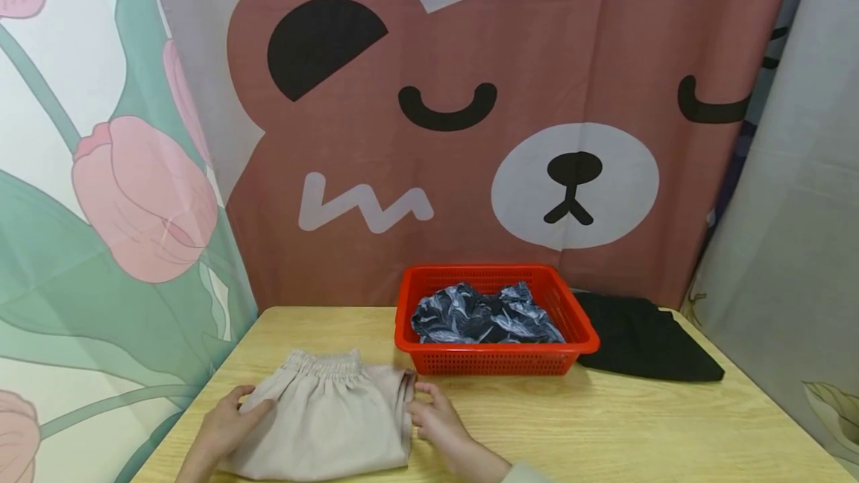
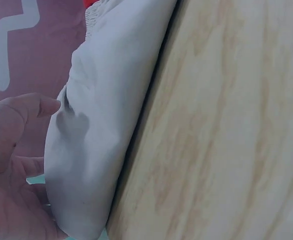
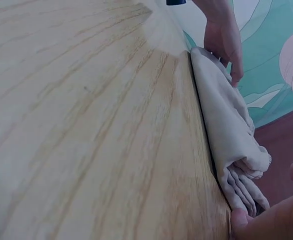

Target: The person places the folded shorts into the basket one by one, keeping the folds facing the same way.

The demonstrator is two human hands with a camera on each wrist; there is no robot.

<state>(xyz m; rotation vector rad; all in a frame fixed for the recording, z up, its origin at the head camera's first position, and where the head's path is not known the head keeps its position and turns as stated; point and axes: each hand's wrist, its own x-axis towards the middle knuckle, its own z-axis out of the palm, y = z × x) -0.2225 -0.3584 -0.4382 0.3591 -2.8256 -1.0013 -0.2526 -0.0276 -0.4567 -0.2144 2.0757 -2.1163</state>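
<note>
1. My left hand [image 1: 224,423] lay on the left edge of the folded beige elastic-waist shorts [image 1: 329,416], fingers relaxed and flat over the cloth, nothing pinched.
2. My right hand [image 1: 436,416] touched the shorts' right folded edge, fingers loosely out, no grip closed.
3. The shorts sat near the front of the light wooden table [image 1: 637,423], just left of the red perforated plastic basket [image 1: 496,360] holding a crumpled dark blue patterned garment [image 1: 483,315]; a folded black garment [image 1: 644,349] lay right of it.
4. Judged step: squaring the fold. The next move called for a firm hold on both edges.
</note>
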